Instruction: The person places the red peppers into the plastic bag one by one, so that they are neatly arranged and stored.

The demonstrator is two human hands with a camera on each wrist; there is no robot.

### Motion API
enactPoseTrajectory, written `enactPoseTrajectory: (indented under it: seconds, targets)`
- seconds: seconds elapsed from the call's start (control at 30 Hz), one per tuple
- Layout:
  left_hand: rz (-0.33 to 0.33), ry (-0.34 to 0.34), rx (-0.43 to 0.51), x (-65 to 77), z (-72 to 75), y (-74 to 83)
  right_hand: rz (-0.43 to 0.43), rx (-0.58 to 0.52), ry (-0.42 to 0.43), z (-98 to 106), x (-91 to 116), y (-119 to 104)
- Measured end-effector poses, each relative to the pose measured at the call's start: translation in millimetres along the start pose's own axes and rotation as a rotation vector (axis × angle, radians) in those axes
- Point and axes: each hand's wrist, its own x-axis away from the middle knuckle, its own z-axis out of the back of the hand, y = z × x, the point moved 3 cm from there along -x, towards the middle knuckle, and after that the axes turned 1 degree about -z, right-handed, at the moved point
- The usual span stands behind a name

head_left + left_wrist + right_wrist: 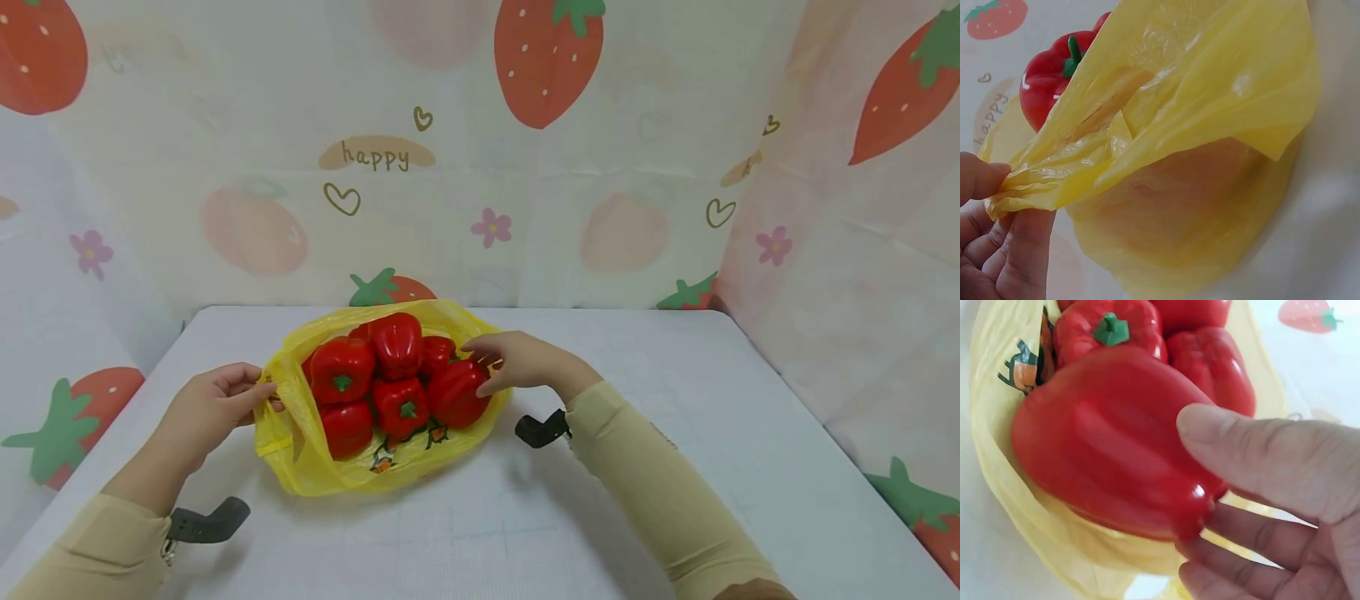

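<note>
A yellow plastic bag (315,479) lies open on the table, with several glossy red bell peppers (342,369) inside, some showing green stems. My left hand (217,404) pinches the bag's left rim between thumb and fingers; the left wrist view shows the film (1210,106) bunched and stretched from that grip. At the bag's right side, my right hand (528,362) holds the end of the rightmost bell pepper (1110,437), thumb on top and fingers curled about its tip. This pepper still lies within the bag, against the others. The bag hides the lower peppers.
The white table (600,517) stretches out around the bag. A cloth backdrop (450,100) printed with strawberries, hearts and flowers rises behind and at both sides. Dark wrist-camera mounts (210,522) stick out from both sleeves.
</note>
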Motion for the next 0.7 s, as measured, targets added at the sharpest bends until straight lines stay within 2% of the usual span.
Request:
enactPoseTrajectory:
  seconds: [0.33, 0.53, 0.7]
  targets:
    - [0.002, 0.002, 0.001, -0.8, 1.2, 0.5, 0.027, -0.139, 0.053, 14, 11, 13]
    - [0.011, 0.001, -0.01, -2.1, 3.4, 0.8, 0.056, -0.152, 0.11, 26, 20, 19]
    - [-0.006, 0.001, -0.029, -1.0, 4.9, 1.6, 0.035, -0.101, 0.176, 38, 35, 25]
